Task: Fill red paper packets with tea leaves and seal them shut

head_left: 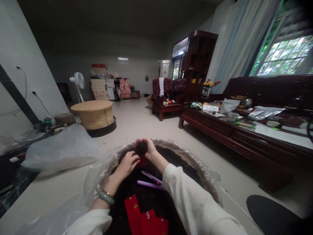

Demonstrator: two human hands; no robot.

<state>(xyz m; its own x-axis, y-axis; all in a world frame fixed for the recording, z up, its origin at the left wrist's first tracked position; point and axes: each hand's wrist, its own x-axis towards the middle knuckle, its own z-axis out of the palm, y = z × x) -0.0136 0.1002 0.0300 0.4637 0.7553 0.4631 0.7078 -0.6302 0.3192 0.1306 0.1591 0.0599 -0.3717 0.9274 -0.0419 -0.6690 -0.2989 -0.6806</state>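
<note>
Both my hands are inside a wide round basin (195, 161) lined with clear plastic and filled with dark, loose material (171, 156). My right hand (146, 147) is closed around a dark clump (141, 147) of that material, lifted near the far rim. Just left of it, my left hand (127, 163) has curled fingers touching the dark fill and something small and red (142, 162). A purple tong-like tool (150, 181) lies on the fill below my right forearm. Red packets (143, 217) lie at the near edge.
A crumpled clear plastic sheet (61, 147) lies on the floor to the left. A round wooden tub (94, 114) stands behind it. A long dark wooden table (244, 135) with clutter runs along the right. A dark round seat (271, 213) is at the lower right.
</note>
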